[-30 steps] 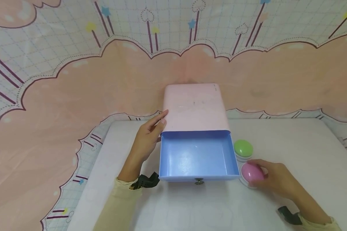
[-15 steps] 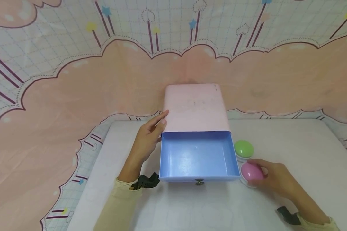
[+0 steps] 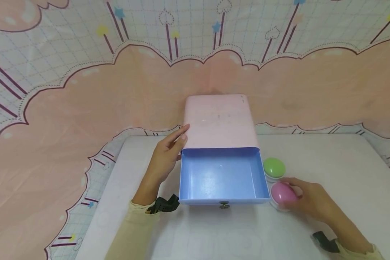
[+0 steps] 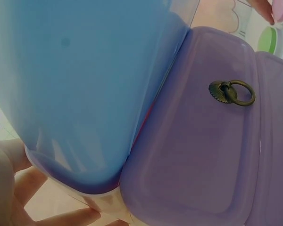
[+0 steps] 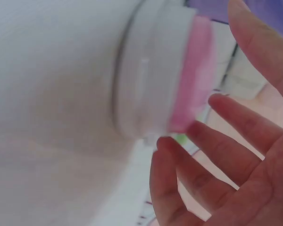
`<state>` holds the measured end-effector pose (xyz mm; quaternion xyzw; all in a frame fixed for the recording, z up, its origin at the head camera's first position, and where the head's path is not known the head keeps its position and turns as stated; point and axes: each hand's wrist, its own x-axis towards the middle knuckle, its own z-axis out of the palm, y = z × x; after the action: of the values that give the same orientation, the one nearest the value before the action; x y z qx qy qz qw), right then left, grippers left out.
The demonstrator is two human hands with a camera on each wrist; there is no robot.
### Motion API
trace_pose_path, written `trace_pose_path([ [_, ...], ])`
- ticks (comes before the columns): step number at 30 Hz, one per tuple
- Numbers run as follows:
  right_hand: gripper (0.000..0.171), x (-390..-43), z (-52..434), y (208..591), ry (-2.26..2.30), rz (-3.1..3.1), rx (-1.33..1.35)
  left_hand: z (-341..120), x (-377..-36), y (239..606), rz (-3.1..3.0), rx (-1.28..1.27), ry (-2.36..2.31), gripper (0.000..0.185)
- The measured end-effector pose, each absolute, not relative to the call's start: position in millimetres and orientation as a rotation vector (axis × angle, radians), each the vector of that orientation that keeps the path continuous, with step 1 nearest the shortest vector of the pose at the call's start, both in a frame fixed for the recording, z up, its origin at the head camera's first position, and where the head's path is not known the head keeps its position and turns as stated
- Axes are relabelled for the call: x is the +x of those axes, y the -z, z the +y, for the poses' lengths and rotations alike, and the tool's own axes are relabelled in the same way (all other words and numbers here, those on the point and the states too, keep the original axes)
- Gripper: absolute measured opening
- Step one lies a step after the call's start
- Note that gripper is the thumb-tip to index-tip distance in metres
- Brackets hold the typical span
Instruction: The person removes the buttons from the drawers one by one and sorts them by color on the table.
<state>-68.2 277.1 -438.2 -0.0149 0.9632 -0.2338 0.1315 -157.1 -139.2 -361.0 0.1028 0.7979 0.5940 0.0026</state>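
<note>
A small pink cabinet (image 3: 219, 121) stands on the white table with its top drawer (image 3: 219, 177) pulled out, showing a bare blue inside. In the left wrist view, a purple lower drawer front (image 4: 193, 141) carries a brass ring pull (image 4: 243, 93). My left hand (image 3: 162, 159) rests against the cabinet's left side, fingers extended. To the right of the drawer sits a pink dome-topped push button (image 3: 283, 193) on a white round base. My right hand (image 3: 312, 200) is around its right side; the right wrist view shows fingers spread and slightly bent, fingertips near the dome's edge.
A green push button (image 3: 274, 167) of the same shape stands just behind the pink one, close to the drawer's right wall. Behind the table (image 3: 328, 162) hangs a patterned peach and white cloth (image 3: 143, 90). The open drawer juts toward the front.
My right hand has lifted very slightly at the pink push button. My left hand, the cabinet, the drawer and both buttons stay where they were.
</note>
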Motion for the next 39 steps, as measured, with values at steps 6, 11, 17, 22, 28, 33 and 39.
trace_pose_path([
  [6, 0.084, -62, 269, 420, 0.715, 2.857, -0.089, -139, -157, 361, 2.498, 0.322, -1.868, 0.044],
  [11, 0.081, -52, 253, 403, 0.823, 2.936, -0.170, -139, -157, 360, 2.498, 0.316, -1.870, 0.043],
  [17, 0.083, -41, 237, 386, 0.957, 2.979, -0.288, -139, -158, 361, 2.496, 0.298, -1.863, 0.042],
  [22, 0.074, -34, 229, 375, 1.023, 3.041, -0.441, -138, -158, 360, 2.488, 0.299, -1.861, 0.042],
  [28, 0.063, -32, 220, 373, 1.129, 3.138, -0.655, -138, -158, 359, 2.488, 0.308, -1.864, 0.042],
  [33, 0.049, -33, 216, 375, 1.194, 3.083, -0.813, -139, -158, 361, 2.499, 0.282, -1.851, 0.041],
  [39, 0.037, -32, 214, 379, 1.241, 3.007, -0.886, -140, -158, 361, 2.497, 0.282, -1.849, 0.041],
])
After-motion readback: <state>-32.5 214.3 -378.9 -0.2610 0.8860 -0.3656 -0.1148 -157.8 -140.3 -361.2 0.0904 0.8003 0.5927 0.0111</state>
